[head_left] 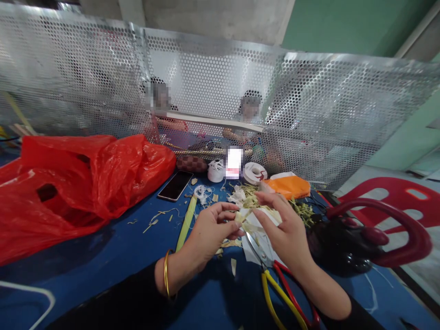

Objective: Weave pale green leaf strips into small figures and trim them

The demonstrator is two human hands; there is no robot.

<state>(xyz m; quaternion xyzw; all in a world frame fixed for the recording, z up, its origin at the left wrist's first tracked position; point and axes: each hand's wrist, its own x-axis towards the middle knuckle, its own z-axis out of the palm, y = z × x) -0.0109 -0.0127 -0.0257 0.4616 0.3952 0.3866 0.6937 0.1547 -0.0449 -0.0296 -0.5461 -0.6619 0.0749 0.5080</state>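
Observation:
My left hand (pixel 211 231) pinches a folded pale green strip of leaf (pixel 243 216) between thumb and fingers. Just to its right is my right hand (pixel 287 229), thumb and forefinger apart by the strip's other side; its remaining fingers are partly hidden. Beneath the hands lies a pair of scissors (pixel 264 258) with one red and one yellow handle, its blades pointing away from me. White paper (pixel 252 254) shows under the scissors. A longer green leaf strip (pixel 187 222), tied with white string at its far end, rests left of my left hand.
A red plastic bag (pixel 134 178) covers the left side, beside a phone (pixel 176 185). String (pixel 216 172), a ribbon roll (pixel 255 172), leaf scraps (pixel 252 197) and an orange packet (pixel 288 185) stand behind. A dark kettle (pixel 343 245) is right. People sit beyond a perforated screen (pixel 206 68).

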